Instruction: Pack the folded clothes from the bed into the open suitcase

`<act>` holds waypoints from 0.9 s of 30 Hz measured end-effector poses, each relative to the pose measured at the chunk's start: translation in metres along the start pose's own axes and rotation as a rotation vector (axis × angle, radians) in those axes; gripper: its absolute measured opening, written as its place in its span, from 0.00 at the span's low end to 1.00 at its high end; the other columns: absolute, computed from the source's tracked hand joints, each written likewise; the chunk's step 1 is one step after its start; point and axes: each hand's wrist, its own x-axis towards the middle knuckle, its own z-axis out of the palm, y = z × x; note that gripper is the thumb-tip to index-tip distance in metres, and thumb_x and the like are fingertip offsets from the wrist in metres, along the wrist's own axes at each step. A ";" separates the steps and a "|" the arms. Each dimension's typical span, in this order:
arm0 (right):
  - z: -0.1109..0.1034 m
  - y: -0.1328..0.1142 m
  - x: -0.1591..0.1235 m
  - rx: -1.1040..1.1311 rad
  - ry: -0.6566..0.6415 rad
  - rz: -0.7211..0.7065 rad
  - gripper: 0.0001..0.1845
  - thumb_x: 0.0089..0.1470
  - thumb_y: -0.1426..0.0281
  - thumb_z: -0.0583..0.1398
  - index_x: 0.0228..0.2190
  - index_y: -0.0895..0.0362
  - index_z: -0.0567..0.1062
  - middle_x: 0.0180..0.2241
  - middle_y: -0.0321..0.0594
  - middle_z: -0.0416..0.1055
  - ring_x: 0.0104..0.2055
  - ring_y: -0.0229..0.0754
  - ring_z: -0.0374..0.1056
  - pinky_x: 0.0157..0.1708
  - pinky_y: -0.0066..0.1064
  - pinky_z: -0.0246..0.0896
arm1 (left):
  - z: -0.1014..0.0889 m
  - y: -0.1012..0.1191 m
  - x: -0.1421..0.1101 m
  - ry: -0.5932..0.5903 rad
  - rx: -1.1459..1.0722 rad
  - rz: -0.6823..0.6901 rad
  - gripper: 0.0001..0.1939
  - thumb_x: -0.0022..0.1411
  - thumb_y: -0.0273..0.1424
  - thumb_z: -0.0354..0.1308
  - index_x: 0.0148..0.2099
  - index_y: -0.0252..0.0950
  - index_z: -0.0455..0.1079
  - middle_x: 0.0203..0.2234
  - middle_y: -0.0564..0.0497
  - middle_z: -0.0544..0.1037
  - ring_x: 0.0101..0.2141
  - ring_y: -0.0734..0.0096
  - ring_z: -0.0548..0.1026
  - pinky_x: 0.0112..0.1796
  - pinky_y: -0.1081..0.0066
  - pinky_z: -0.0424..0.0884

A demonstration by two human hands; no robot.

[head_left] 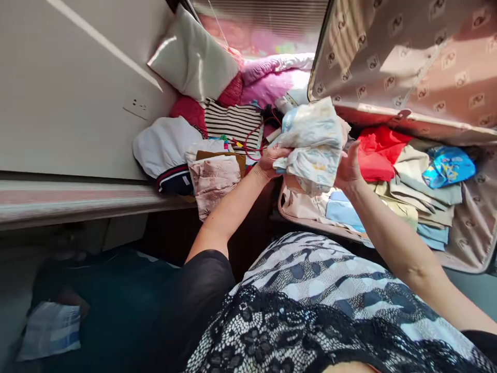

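Between my hands, over the near left part of an open suitcase (310,220), is a folded bundle of thin white cloth (312,142) with pale blue and yellow print. My left hand (274,161) is closed on its left edge, fingers partly tucked under it. Against the right side presses my right hand (349,167), thumb raised and the other fingers mostly hidden behind the cloth. Just right of that hand, a red garment (382,150) lies in the suitcase. Folded beige clothes (419,181) and a light blue folded piece (344,210) are also packed there.
The suitcase lid (392,57) stands raised at the back right. A shiny blue packet (450,166) rests on the clothes. Left are a pink folded garment (215,181), a white cap (166,147), striped cloth (233,124) and a pillow (196,57). A wall (73,98) borders the left.
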 end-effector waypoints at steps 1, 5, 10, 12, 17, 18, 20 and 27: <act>-0.007 -0.002 -0.011 0.003 0.031 0.006 0.60 0.44 0.22 0.66 0.66 0.47 0.76 0.62 0.47 0.80 0.73 0.66 0.68 0.68 0.62 0.69 | 0.008 -0.016 -0.004 -0.052 -0.008 -0.045 0.17 0.53 0.22 0.67 0.46 0.32 0.80 0.37 0.43 0.88 0.50 0.46 0.87 0.58 0.51 0.80; -0.036 0.006 -0.070 0.001 0.192 0.077 0.48 0.39 0.46 0.81 0.59 0.48 0.80 0.54 0.45 0.85 0.65 0.64 0.77 0.64 0.58 0.75 | 0.017 -0.072 -0.028 -0.144 0.023 -0.154 0.26 0.45 0.27 0.77 0.48 0.32 0.78 0.38 0.43 0.88 0.44 0.49 0.88 0.53 0.55 0.81; -0.065 0.052 -0.117 -0.039 0.264 0.199 0.46 0.34 0.56 0.83 0.55 0.49 0.78 0.46 0.43 0.85 0.53 0.58 0.82 0.56 0.52 0.80 | 0.010 -0.127 -0.044 -0.071 0.358 -0.164 0.33 0.46 0.28 0.80 0.55 0.33 0.75 0.46 0.41 0.87 0.50 0.49 0.85 0.58 0.53 0.78; -0.073 0.072 -0.120 -0.120 0.277 0.305 0.48 0.32 0.57 0.83 0.55 0.51 0.76 0.41 0.40 0.85 0.46 0.54 0.82 0.48 0.46 0.81 | 0.010 -0.140 -0.045 0.045 0.679 -0.119 0.33 0.52 0.25 0.75 0.60 0.32 0.74 0.52 0.37 0.86 0.56 0.46 0.83 0.61 0.52 0.76; -0.083 0.101 -0.117 -0.207 0.247 0.377 0.46 0.34 0.59 0.81 0.54 0.50 0.73 0.42 0.40 0.84 0.43 0.50 0.80 0.44 0.40 0.77 | 0.008 -0.141 -0.049 0.113 1.301 -0.117 0.41 0.58 0.17 0.65 0.73 0.29 0.65 0.56 0.31 0.83 0.59 0.40 0.82 0.63 0.51 0.74; -0.083 0.105 -0.117 -0.206 0.231 0.339 0.46 0.35 0.59 0.80 0.55 0.49 0.72 0.44 0.40 0.84 0.45 0.50 0.80 0.47 0.41 0.78 | 0.007 -0.139 -0.052 0.093 1.350 -0.110 0.43 0.59 0.16 0.63 0.75 0.29 0.62 0.55 0.31 0.83 0.58 0.41 0.82 0.62 0.52 0.75; -0.082 0.111 -0.117 -0.229 0.178 0.288 0.48 0.38 0.56 0.78 0.60 0.47 0.70 0.48 0.40 0.83 0.48 0.51 0.79 0.52 0.46 0.77 | 0.006 -0.136 -0.061 0.062 1.423 -0.080 0.47 0.60 0.16 0.62 0.80 0.28 0.56 0.56 0.30 0.83 0.58 0.42 0.83 0.62 0.52 0.76; -0.078 0.112 -0.124 -1.198 0.274 0.102 0.51 0.62 0.51 0.64 0.77 0.59 0.57 0.65 0.67 0.72 0.63 0.70 0.71 0.60 0.63 0.69 | 0.021 -0.140 -0.091 0.066 1.936 0.181 0.47 0.71 0.22 0.60 0.86 0.32 0.48 0.78 0.24 0.60 0.75 0.34 0.64 0.73 0.38 0.62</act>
